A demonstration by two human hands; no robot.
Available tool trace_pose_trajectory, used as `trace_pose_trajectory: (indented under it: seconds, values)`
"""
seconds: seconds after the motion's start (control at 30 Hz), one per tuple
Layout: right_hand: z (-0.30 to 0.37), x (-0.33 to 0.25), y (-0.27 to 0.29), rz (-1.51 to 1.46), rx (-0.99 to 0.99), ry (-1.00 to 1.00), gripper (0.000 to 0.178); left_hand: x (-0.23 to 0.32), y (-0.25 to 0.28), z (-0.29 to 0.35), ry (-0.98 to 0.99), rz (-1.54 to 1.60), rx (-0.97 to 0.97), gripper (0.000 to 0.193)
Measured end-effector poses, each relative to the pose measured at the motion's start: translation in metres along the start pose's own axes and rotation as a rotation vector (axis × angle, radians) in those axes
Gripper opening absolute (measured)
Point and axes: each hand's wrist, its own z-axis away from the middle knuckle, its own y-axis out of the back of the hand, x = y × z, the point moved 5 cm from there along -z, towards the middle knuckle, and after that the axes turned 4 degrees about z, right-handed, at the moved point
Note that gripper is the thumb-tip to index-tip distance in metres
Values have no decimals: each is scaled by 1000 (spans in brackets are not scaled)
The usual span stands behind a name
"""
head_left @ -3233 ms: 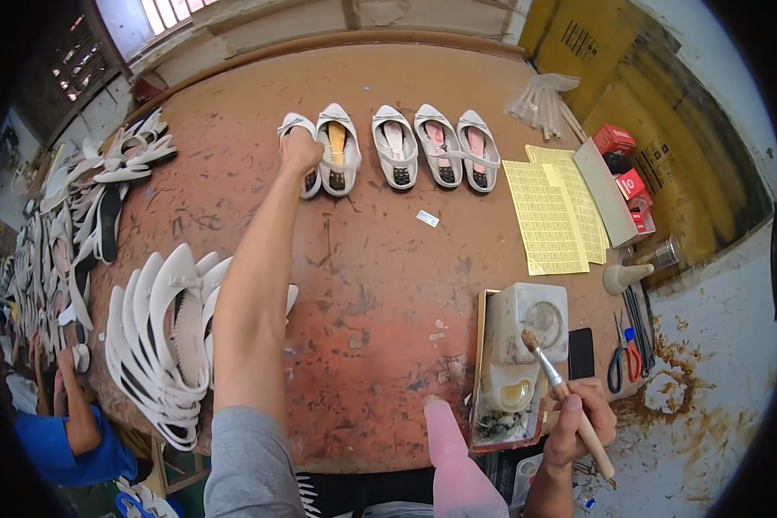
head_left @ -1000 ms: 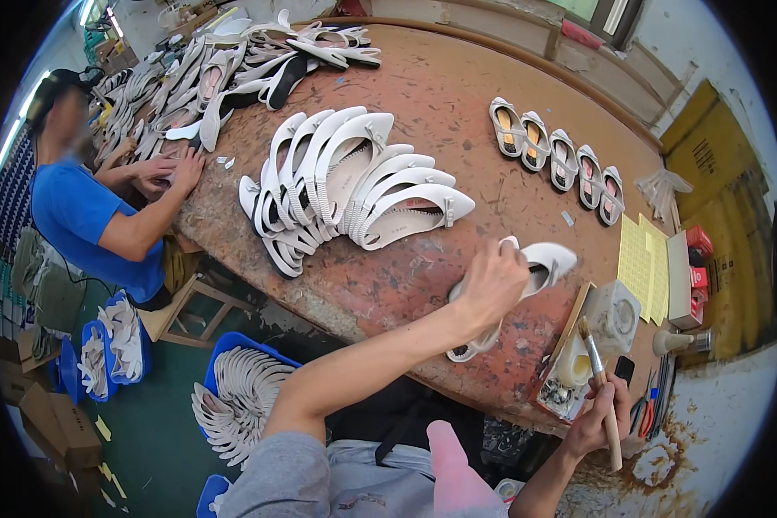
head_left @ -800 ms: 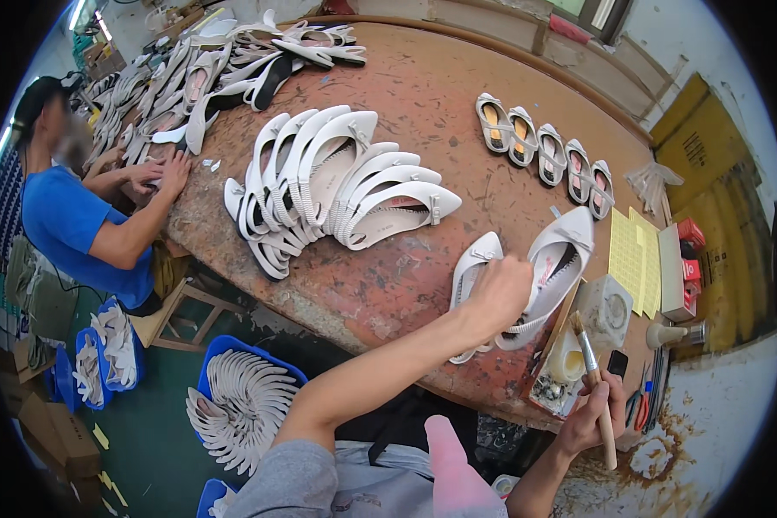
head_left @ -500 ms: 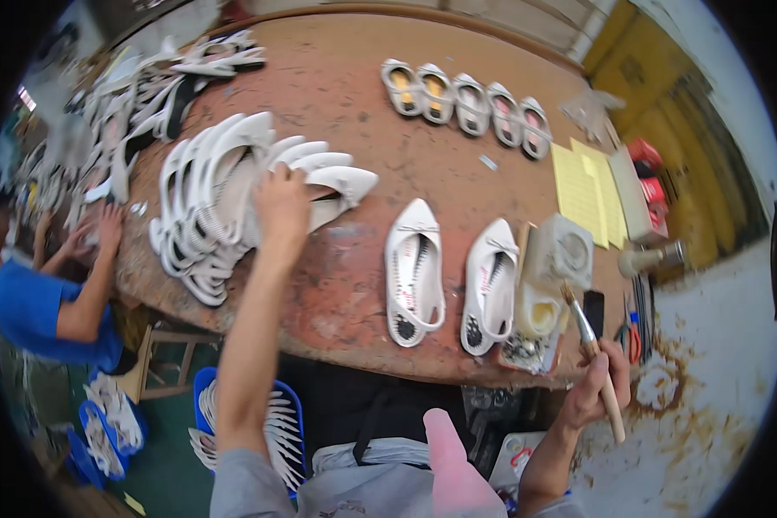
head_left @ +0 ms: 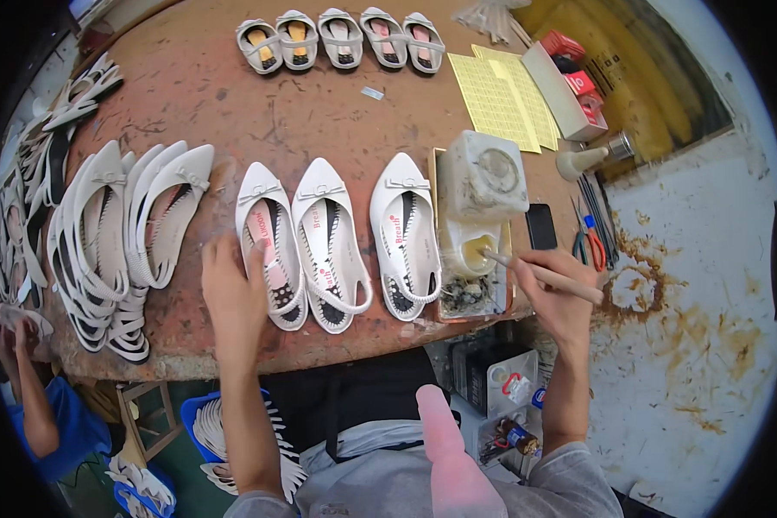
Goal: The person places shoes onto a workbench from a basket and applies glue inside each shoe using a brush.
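My left hand (head_left: 233, 285), fingers apart, is beside the leftmost of three white slingback flats, its thumb by that shoe's edge. This left flat (head_left: 269, 246) and the middle flat (head_left: 324, 246) lie close together, toes pointing away from me. A third flat (head_left: 403, 237) lies a little to the right. My right hand (head_left: 561, 298) grips the wooden handle of a brush (head_left: 557, 281). The brush's tip is down in a small cup of yellowish liquid (head_left: 477, 252), its bristles hidden. That cup stands in a grimy tray (head_left: 449, 308) below a cloudy, crusted plastic container (head_left: 485, 177).
Stacked white flats (head_left: 104, 233) lie to the left. Five small strapped shoes (head_left: 341, 39) line the far side. At right are yellow sheets (head_left: 501, 99), a black phone (head_left: 541, 226), pliers (head_left: 594, 246) and a white box (head_left: 565, 95). Another person's arm (head_left: 36, 393) is at far left.
My left hand has left the stack and come nearer, and a further flat now stands left of the other two. The brush has gone down into the cup. My view has shifted.
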Motion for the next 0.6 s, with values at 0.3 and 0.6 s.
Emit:
trace_pose_trajectory:
  seconds: [0.3, 0.6]
  values:
    - [-1, -33, -14, 159, -45, 419, 4, 105, -65, 80, -550, -411, -447, 56]
    - [6, -55, -2, 244, -46, 512, 11, 81, -35, 101, -495, -290, -486, 51]
